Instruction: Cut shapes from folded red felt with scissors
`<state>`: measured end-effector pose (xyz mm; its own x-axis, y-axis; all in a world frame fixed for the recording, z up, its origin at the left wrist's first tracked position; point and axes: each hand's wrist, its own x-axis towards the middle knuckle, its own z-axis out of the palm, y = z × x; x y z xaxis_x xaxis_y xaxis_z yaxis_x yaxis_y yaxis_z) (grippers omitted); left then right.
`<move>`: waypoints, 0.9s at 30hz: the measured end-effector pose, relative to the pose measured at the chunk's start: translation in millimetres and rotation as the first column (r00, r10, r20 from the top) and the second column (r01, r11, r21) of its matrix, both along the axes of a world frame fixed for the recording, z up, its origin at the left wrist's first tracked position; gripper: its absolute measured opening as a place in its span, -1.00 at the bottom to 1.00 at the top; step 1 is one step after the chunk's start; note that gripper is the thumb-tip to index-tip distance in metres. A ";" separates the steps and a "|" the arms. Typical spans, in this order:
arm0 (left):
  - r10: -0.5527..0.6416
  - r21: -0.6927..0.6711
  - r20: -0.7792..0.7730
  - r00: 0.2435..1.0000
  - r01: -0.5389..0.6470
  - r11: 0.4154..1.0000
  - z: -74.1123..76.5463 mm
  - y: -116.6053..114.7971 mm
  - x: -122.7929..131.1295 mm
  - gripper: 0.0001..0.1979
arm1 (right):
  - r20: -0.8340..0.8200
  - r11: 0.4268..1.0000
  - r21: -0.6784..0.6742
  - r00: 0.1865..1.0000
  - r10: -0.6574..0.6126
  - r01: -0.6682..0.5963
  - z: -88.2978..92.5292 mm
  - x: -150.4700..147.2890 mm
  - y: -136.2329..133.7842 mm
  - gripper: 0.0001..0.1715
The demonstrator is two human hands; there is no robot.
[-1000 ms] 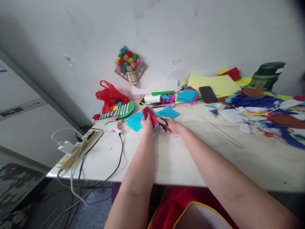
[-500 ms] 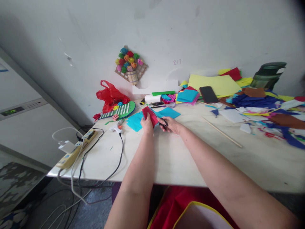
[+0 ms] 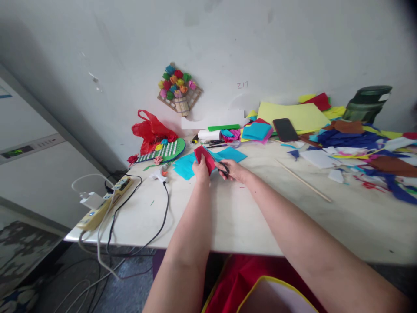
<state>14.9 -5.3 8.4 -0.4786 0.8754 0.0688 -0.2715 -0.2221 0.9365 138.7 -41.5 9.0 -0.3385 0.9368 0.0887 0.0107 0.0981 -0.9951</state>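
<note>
My left hand [image 3: 200, 168] pinches a folded piece of red paper [image 3: 205, 157] held up above the white table [image 3: 234, 213]. My right hand [image 3: 235, 170] grips black-handled scissors [image 3: 223, 168], whose blades point left into the red paper. Turquoise paper sheets [image 3: 186, 166] lie flat on the table just behind and under both hands. The fingers of both hands are closed round what they hold.
A power strip [image 3: 104, 203] with cables sits at the left edge. A red plastic bag [image 3: 152, 130], a green craft board [image 3: 164, 151], pens, a phone [image 3: 285, 129], a wooden stick [image 3: 302, 181] and heaps of coloured paper scraps [image 3: 358, 143] lie behind and to the right.
</note>
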 end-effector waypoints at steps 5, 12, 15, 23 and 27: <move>-0.008 -0.003 0.027 1.000 0.008 1.000 0.3 -0.6 -0.2 -0.75 | -0.003 1.000 0.000 1.000 0.003 -0.003 -0.4 -0.6 0.6 -0.60; -0.052 0.015 0.084 0.995 0.051 0.999 -0.2 -0.1 -0.2 -0.75 | -0.040 1.000 -0.028 0.999 0.010 -0.011 3.1 -0.8 -3.6 -0.55; -0.072 0.020 0.090 0.993 0.071 0.997 -0.8 0.1 0.7 -0.74 | -0.066 0.999 -0.039 0.998 0.020 -0.022 5.7 0.2 -6.2 -0.51; -0.134 0.048 0.088 0.987 0.131 0.990 -4.6 0.8 3.2 -0.71 | -0.069 0.999 -0.028 0.997 0.029 -0.031 5.5 4.5 -4.9 -0.44; -0.137 0.065 0.095 0.986 0.131 0.989 -5.0 1.6 3.5 -0.70 | -0.063 0.999 -0.025 0.998 0.022 -0.024 6.6 4.3 -5.6 -0.45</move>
